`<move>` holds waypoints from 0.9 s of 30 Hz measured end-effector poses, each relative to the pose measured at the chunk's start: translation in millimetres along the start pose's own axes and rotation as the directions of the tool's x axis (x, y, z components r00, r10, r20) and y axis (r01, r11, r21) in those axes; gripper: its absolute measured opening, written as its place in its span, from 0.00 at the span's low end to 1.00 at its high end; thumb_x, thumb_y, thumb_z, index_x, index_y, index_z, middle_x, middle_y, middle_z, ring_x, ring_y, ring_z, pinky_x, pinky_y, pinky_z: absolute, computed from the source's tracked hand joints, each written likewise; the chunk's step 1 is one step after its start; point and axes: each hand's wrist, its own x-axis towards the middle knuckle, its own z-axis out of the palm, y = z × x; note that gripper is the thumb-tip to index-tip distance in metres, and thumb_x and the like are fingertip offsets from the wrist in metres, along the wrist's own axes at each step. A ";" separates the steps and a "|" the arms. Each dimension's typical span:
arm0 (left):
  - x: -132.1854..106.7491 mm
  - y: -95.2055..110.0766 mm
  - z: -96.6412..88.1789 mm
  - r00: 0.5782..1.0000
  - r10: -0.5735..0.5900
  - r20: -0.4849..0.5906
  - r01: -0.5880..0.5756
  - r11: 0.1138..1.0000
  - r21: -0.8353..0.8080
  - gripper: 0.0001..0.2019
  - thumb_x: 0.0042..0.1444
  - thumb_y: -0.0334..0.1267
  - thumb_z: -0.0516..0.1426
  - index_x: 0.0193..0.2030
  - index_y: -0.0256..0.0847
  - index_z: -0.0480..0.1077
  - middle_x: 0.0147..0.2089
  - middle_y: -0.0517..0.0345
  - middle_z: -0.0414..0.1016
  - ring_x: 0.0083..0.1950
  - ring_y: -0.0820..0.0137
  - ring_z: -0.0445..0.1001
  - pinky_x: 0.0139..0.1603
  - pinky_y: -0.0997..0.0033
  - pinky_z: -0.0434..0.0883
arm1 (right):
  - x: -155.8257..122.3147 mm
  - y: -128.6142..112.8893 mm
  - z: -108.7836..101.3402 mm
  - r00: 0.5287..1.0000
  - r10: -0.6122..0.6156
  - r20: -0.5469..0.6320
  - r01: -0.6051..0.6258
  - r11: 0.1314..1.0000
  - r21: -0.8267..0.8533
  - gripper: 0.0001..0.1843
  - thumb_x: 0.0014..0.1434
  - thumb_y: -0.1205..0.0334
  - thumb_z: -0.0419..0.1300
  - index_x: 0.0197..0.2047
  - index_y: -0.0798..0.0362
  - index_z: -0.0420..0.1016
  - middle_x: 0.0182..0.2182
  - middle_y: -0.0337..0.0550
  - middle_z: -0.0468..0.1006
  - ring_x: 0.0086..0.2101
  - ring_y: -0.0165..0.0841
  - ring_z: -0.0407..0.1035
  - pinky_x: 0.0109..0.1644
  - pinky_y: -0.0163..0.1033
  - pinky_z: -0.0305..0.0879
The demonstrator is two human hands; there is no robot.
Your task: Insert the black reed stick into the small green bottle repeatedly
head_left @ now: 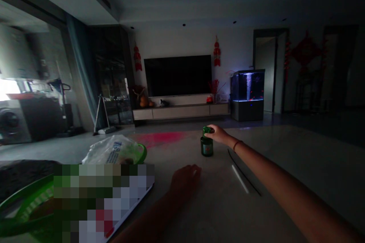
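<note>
My right hand (219,134) is closed around a small green piece (206,132), which looks like the top of the dark green jar (207,148) standing upright on the table. Whether that piece is seated on the jar or just above it I cannot tell. A light label with a red mark shows on the jar's front. Nearer to me, my left hand (186,176) rests low over the tabletop, its fingers loosely curled and a little apart, with nothing visible in them. Just right of the jar lie a thin black strip (242,171) and a short white stick (240,179).
On the left stand a green basket (25,191) and a crumpled plastic bag (110,150); a blurred-out patch covers the flat white-edged thing beside them. Beyond the table are a television (178,76), a low cabinet (179,112) and a lit fish tank (247,87).
</note>
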 end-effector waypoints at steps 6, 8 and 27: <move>0.8 -0.7 2.0 1.000 0.009 -0.001 -0.009 1.000 0.014 0.20 0.60 0.42 0.36 0.44 0.43 0.66 0.44 0.55 0.72 0.44 0.67 0.70 0.44 0.67 0.63 | -2.6 5.2 8.4 0.998 0.054 -0.036 -0.055 0.998 -0.021 0.19 0.44 0.60 0.60 0.40 0.56 0.65 0.32 0.43 0.73 0.34 0.31 0.67 0.38 0.36 0.63; 0.8 -1.1 2.7 1.000 0.019 -0.011 -0.019 1.000 0.015 0.20 0.60 0.42 0.36 0.44 0.43 0.66 0.44 0.55 0.72 0.44 0.67 0.70 0.44 0.67 0.63 | -5.2 2.6 8.2 0.997 0.071 -0.027 -0.071 0.997 -0.019 0.20 0.44 0.60 0.60 0.41 0.56 0.64 0.33 0.42 0.72 0.34 0.31 0.67 0.37 0.35 0.63; 1.6 -4.8 6.9 1.000 0.019 -0.012 -0.019 1.000 0.002 0.18 0.59 0.42 0.38 0.44 0.45 0.66 0.46 0.56 0.71 0.45 0.68 0.69 0.45 0.69 0.61 | -20.8 3.4 5.1 0.996 0.037 0.085 -0.027 0.993 -0.115 0.23 0.34 0.54 0.66 0.33 0.56 0.67 0.29 0.41 0.73 0.30 0.31 0.66 0.32 0.33 0.61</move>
